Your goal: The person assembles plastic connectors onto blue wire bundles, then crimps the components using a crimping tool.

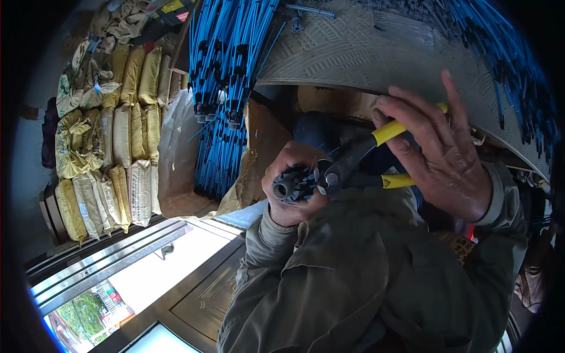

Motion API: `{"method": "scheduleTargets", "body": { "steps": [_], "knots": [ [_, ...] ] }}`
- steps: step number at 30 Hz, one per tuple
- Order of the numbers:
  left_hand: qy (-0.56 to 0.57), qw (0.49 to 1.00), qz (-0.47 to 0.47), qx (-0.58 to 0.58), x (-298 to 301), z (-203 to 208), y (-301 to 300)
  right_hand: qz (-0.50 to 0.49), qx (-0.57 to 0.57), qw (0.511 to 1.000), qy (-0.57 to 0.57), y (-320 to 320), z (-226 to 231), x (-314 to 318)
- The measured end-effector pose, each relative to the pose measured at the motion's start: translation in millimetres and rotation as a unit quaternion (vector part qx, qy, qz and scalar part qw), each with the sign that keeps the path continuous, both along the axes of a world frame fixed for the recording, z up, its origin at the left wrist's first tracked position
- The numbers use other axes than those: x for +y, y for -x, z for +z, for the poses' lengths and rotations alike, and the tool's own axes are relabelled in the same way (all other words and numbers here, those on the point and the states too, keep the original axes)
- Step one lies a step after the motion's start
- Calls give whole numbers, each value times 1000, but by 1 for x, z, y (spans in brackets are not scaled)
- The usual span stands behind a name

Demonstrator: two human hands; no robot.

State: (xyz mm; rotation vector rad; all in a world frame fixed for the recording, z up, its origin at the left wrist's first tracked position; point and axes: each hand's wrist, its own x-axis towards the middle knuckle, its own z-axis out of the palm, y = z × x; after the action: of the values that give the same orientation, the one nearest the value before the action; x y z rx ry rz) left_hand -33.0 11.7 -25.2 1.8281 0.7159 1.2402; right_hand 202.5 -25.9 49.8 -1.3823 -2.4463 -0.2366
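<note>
My left hand (288, 197) is closed round a cluster of black ribbed parts (288, 187), one with a round hollow end facing up. Against this cluster lies the dark pivoted head of a pair of cutters (332, 177) with yellow-sleeved handles, spread apart. My right hand (444, 153) is loosely about those handles: the upper one passes behind its raised fingers, the lower one ends by the palm. Its fingers are partly stretched out. The exact contact of the jaws with the black parts is hard to make out.
Left of my hands, an open paper-lined box (176, 170) holds thin blue rods (220, 159) with black fittings. More blue rods (518, 76) lie on the grey worktop (347, 59), with a loose bolt-like piece (312, 10). Yellowish packets (120, 135) are stacked at the left.
</note>
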Motion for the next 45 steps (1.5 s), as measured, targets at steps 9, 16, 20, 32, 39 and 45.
{"method": "scheduleTargets", "body": {
  "steps": [9,16,20,32,39,45],
  "knots": [
    [26,998,-24,44,4,0,-1,7,-36,998,-56,3,4,9],
    [32,999,11,-17,1,-8,5,51,-80,995,-13,11,-10,-3],
    [50,998,15,-45,7,-6,-3,-21,36,995,-89,19,-53,-4],
    [63,998,8,5,5,7,-6,-67,-16,913,-402,17,-57,42],
    [36,997,52,47,3,11,-9,-80,7,922,-379,19,-66,34],
    [42,996,53,51,1,-2,2,47,-50,969,-236,1,-45,15]
  ]
}}
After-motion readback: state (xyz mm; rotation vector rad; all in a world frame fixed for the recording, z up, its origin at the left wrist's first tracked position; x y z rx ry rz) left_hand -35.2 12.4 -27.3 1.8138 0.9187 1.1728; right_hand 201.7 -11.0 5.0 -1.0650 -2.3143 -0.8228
